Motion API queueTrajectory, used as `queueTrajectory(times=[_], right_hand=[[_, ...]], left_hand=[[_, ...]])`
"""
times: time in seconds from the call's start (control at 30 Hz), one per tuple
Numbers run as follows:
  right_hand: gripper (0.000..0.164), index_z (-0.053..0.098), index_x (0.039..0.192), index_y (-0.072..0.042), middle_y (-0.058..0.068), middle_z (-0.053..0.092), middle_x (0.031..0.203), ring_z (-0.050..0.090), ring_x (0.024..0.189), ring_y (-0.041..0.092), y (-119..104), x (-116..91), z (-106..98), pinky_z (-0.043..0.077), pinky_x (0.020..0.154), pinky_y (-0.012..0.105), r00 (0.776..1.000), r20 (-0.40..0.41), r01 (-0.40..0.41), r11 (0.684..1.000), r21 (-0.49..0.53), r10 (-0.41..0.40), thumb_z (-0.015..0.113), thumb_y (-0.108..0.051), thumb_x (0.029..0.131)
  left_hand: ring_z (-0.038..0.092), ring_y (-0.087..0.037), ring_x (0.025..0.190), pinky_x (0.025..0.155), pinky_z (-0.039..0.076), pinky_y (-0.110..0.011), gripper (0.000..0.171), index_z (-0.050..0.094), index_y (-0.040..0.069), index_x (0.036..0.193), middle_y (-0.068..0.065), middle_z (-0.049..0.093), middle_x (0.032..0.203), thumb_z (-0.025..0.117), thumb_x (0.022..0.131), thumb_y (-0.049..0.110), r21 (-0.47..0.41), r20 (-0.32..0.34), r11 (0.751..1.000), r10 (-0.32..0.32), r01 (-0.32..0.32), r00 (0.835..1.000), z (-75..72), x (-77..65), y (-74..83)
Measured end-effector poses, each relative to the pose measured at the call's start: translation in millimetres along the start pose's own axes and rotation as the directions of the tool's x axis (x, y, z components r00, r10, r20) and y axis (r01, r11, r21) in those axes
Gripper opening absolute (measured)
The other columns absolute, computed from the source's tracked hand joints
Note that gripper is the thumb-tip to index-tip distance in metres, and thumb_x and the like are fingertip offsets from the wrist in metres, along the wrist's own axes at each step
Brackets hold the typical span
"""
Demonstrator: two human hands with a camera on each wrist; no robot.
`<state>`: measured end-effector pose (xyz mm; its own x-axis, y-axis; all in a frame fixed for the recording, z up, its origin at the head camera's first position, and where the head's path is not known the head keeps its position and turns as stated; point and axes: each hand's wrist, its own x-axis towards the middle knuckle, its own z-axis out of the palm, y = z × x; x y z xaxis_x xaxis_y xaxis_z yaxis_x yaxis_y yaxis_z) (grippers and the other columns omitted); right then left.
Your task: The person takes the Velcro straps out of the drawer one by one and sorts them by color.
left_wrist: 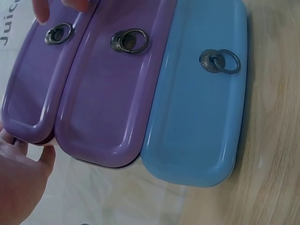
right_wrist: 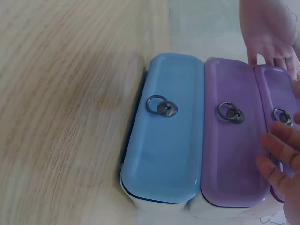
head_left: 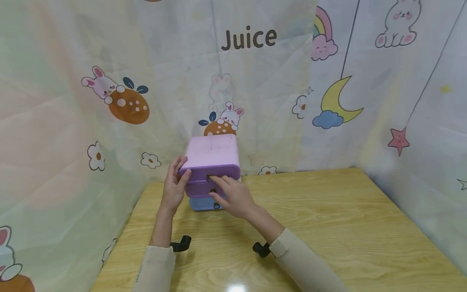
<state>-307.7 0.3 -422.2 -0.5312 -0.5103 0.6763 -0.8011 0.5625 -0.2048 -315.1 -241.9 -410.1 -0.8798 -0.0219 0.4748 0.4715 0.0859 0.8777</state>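
Observation:
A small drawer cabinet (head_left: 212,150) with a pale pink top stands at the back of the table. Its front carries a purple top drawer (left_wrist: 35,89), a purple middle drawer (left_wrist: 112,84) and a blue bottom drawer (left_wrist: 197,103), each with a dark metal ring pull. My left hand (head_left: 175,188) rests against the cabinet's left side by the top drawer, fingers extended, thumb near the front edge. In front of the upper drawers is my right hand (head_left: 235,198), its fingertips close to the top ring pull (right_wrist: 282,116) and no firm hold showing. All three drawers look closed.
The wood-grain table (head_left: 321,219) extends to the right and toward me. A printed cloth (head_left: 270,89) hangs behind the cabinet and along the sides. Black bent pieces (head_left: 182,243) stick out at both wrists.

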Motion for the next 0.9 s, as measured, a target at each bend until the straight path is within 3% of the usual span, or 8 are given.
queueTrajectory(times=[0.17,0.27,0.73,0.9], right_hand=[[0.051,0.059,0.145,-0.017,-0.002,0.07,0.106,0.061,0.08,0.01,-2.7,4.9,5.1,0.053,0.069,0.029,0.999,0.04,0.018,0.998,-0.064,-0.015,0.066,-0.043,0.102],[0.05,0.06,0.143,-0.016,-0.002,0.07,0.106,0.063,0.078,0.011,-4.7,6.2,7.2,0.054,0.067,0.029,0.999,0.041,0.025,0.996,-0.085,-0.021,0.066,-0.044,0.102],[0.046,0.063,0.139,-0.012,-0.001,0.073,0.104,0.064,0.07,0.01,-10.5,7.9,15.7,0.055,0.063,0.026,0.997,0.072,0.043,0.988,-0.147,-0.033,0.062,-0.042,0.104],[0.049,0.061,0.142,-0.013,0.001,0.074,0.111,0.066,0.071,0.011,-13.1,8.0,16.4,0.056,0.063,0.027,0.994,0.109,0.031,0.983,-0.179,-0.012,0.063,-0.044,0.104]], left_hand=[[0.032,-0.02,0.156,0.118,0.035,-0.023,0.07,0.023,0.019,0.165,0.003,0.037,0.168,0.062,0.107,0.024,0.008,-0.002,1.0,-0.006,0.006,1.0,0.2,-2.5,0.9],[0.03,-0.021,0.156,0.112,0.037,-0.013,0.071,0.023,0.016,0.165,0.002,0.037,0.168,0.062,0.106,0.023,0.01,-0.002,1.0,-0.002,0.002,1.0,0.5,-2.8,1.3],[0.033,-0.02,0.155,0.111,0.04,-0.016,0.068,0.027,0.022,0.163,0.003,0.037,0.167,0.063,0.106,0.024,-0.013,0.001,1.0,0.018,-0.018,1.0,2.8,-0.7,-0.1],[0.033,-0.021,0.154,0.111,0.041,-0.016,0.069,0.026,0.018,0.164,0.003,0.037,0.167,0.063,0.106,0.022,-0.012,0.001,1.0,0.011,-0.011,1.0,2.7,-1.8,-0.6]])
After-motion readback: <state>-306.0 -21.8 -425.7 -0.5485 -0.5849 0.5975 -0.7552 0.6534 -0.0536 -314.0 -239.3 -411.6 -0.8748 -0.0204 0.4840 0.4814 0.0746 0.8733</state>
